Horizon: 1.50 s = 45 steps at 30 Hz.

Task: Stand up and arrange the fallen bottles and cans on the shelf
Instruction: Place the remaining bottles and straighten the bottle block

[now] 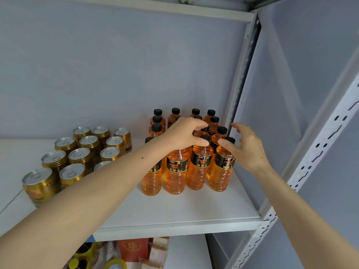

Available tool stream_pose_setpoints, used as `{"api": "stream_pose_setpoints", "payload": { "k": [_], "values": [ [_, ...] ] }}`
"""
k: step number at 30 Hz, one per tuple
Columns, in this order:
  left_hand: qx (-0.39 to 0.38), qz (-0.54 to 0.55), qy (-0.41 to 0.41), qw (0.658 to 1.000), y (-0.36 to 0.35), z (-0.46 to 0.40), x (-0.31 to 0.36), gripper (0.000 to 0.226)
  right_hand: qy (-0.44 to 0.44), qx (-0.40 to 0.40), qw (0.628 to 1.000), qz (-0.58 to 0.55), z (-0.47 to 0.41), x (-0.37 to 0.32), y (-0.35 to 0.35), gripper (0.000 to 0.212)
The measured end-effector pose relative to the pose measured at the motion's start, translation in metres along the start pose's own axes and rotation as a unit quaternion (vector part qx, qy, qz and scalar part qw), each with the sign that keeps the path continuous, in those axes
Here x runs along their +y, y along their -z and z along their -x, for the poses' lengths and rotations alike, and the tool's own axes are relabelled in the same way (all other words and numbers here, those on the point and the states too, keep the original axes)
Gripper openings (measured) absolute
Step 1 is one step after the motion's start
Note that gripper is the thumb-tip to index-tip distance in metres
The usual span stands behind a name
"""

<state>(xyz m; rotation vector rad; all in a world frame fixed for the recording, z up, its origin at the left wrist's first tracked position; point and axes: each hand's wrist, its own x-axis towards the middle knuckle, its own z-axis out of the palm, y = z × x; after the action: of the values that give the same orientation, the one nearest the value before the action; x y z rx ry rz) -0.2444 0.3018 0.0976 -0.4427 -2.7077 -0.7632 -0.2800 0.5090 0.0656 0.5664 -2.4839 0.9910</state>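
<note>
Several orange drink bottles with black caps and black labels stand upright in rows at the right of the white shelf board. My left hand reaches over the front row, thumb and fingers curled round the capped top of the third front bottle. My right hand hovers at the right end of the group with fingers spread, its thumb beside the cap of the rightmost front bottle. Several gold cans stand upright in rows on the left of the shelf.
The shelf's grey back wall rises behind the rows. A perforated white upright and a side panel close off the right. The shelf below holds a red box and other packages. The board's front strip lies bare.
</note>
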Motion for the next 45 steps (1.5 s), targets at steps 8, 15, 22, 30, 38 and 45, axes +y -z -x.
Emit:
{"api": "stream_pose_setpoints", "payload": {
  "k": [8,15,22,30,38,45],
  "values": [
    [-0.077,-0.081,-0.049,0.993,-0.007,-0.014,0.004,0.054,-0.016,-0.063,0.998,0.000,0.000,0.005,0.001,0.032],
    [-0.075,-0.101,-0.039,0.991,-0.014,-0.019,0.003,0.044,0.003,-0.061,0.998,0.019,-0.002,0.008,-0.002,0.025],
    [-0.077,-0.112,-0.044,0.990,-0.016,-0.020,0.005,0.042,0.028,-0.078,0.996,0.029,-0.001,0.012,0.006,0.024],
    [-0.093,-0.101,-0.056,0.989,-0.016,-0.019,0.009,0.043,0.032,-0.099,0.995,0.012,0.003,0.010,0.012,0.021],
    [-0.098,-0.092,-0.065,0.989,-0.016,-0.018,0.007,0.043,0.041,-0.103,0.994,-0.001,0.003,0.012,0.016,0.023],
    [-0.088,-0.076,-0.065,0.991,-0.015,-0.018,0.004,0.043,0.045,-0.108,0.993,-0.008,0.003,0.012,0.018,0.026]
  ]
}}
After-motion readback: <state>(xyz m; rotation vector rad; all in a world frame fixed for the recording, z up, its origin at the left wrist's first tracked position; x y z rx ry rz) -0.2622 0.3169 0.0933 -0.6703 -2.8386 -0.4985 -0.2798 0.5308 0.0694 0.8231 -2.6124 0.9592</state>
